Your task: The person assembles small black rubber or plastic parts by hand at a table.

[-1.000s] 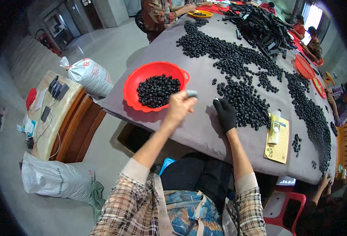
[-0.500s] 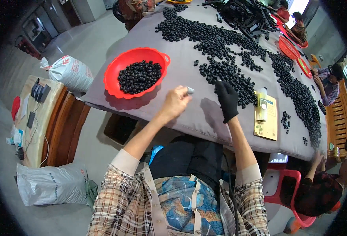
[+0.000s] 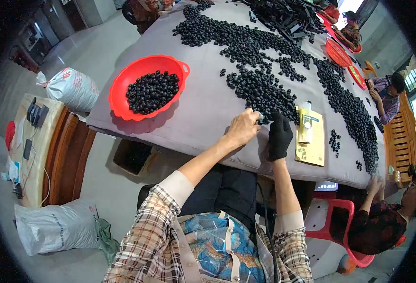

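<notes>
My bare left hand (image 3: pixel 242 128) is at the near edge of a heap of small round black parts (image 3: pixel 260 89), its fingers pinched together. One fingertip wears a pale grey cover; anything within the pinch is hidden. Close beside it, my right hand (image 3: pixel 279 137), in a black glove, is curled closed, and what it grips does not show. To the left stands a red scalloped bowl (image 3: pixel 117 92) with a handle, partly filled with round black parts (image 3: pixel 152 92) like those in the heap.
Right of my gloved hand, a clear bottle (image 3: pixel 305 123) lies on a yellow booklet (image 3: pixel 315 141). Long black strips (image 3: pixel 283 19) are piled at the far side. Co-workers sit along the right, one by a pink chair (image 3: pixel 333 221). White sacks (image 3: pixel 59 226) stand on the floor at left.
My left hand has moved right, from open cloth to the heap's edge beside my gloved hand. A pale tip that showed above the glove is now out of sight. The whole view has shifted slightly.
</notes>
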### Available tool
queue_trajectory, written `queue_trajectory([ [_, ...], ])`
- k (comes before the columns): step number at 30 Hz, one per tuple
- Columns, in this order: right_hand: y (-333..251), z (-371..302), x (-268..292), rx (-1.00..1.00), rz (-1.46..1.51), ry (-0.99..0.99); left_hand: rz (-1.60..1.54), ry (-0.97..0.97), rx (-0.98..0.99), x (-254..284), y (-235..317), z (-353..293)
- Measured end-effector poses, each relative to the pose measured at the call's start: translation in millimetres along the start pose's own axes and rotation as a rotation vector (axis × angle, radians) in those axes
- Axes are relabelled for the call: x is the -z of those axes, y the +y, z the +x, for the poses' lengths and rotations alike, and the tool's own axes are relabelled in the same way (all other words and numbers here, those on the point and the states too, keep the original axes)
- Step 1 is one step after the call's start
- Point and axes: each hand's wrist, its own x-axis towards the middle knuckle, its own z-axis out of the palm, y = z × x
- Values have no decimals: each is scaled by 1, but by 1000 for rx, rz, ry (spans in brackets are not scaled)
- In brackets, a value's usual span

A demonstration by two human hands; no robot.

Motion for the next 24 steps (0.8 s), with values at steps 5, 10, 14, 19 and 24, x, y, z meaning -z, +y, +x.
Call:
queue_trajectory([
  [5, -17, -10, 2, 309, -390, -91, 144, 60, 8, -18, 2, 6],
  [10, -30, -9, -2, 403, -405, -104, 272, -8, 14, -25, -5, 14],
  [14, -29, -11, 1, 484, -420, -120, 256, -20, -98, -21, -11, 5],
  [19, -14, -10, -4, 39, -110, -204, 159, 8, -167, -3, -22, -11],
  [24, -28, -11, -7, -271, 18, -190, -409, -11, 73, 37, -44, -20],
])
